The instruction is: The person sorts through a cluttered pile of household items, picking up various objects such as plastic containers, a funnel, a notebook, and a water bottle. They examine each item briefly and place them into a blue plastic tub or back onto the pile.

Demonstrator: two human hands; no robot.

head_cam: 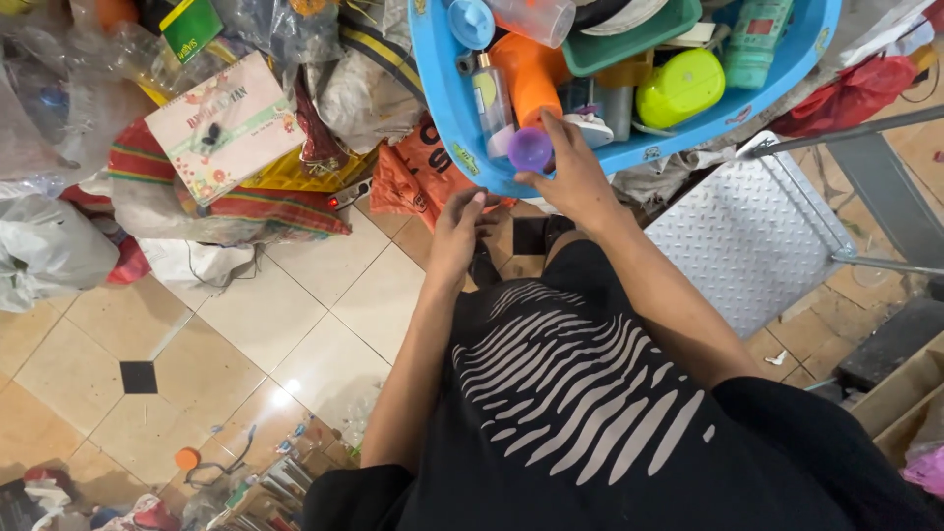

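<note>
My right hand point(570, 177) reaches into a blue plastic tub point(438, 93) and grips a small purple cap point(531, 149) at the tub's near edge. Next to the cap stand a clear bottle point(492, 93) and an orange container point(531, 69). A lime green lidded box point(680, 87), a green tray point(639, 39) and a teal bottle point(757, 39) also lie in the tub. My left hand point(460, 224) hovers just below the tub's rim, fingers loosely curled, holding nothing that I can see.
A metal checker-plate scale platform point(752, 236) sits on the right. Piled bags, cloth and a flowered flat box point(226, 126) crowd the upper left. An orange bag point(413, 177) lies under the tub. Small clutter lines the tiled floor point(246, 334) at the bottom left.
</note>
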